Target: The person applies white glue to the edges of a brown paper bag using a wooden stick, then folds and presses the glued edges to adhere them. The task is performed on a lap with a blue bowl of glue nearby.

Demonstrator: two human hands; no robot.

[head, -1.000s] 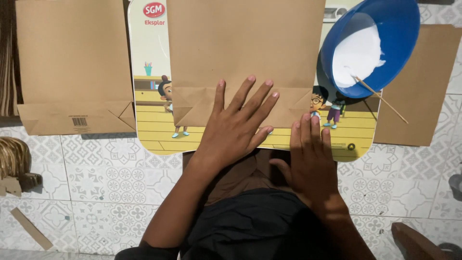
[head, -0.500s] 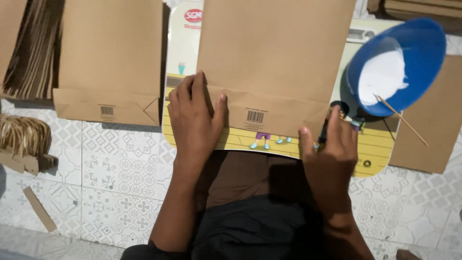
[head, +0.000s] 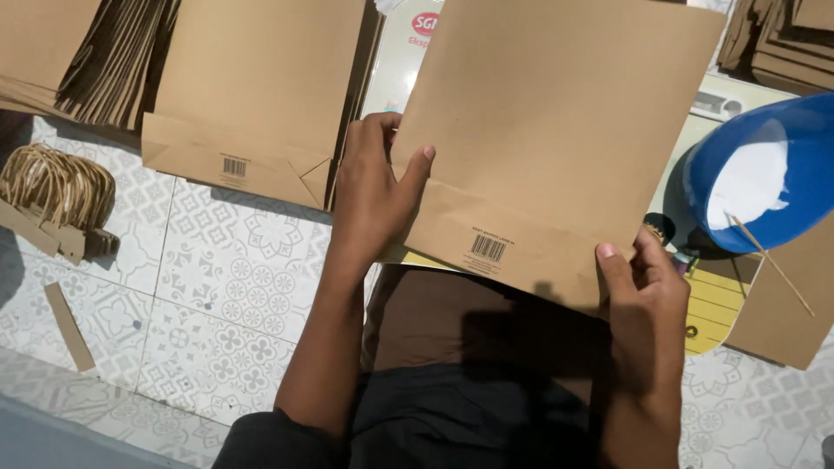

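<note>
A flat brown paper bag with a folded bottom flap and a barcode is held up off the work board, tilted. My left hand grips its left edge, thumb on top of the paper. My right hand pinches the bag's lower right corner. Under the bag lies a yellow picture board, mostly hidden by the bag.
A second flat brown bag lies on the patterned tile floor at the left, beside a stack of bags. A bundle of twisted paper handles sits far left. A blue bowl with white paste and a thin stick stands at the right.
The bag, pressed flat on the board a second ago, is now lifted and turned by both hands. My left hand shifted to its left edge, my right to the lower right corner.
</note>
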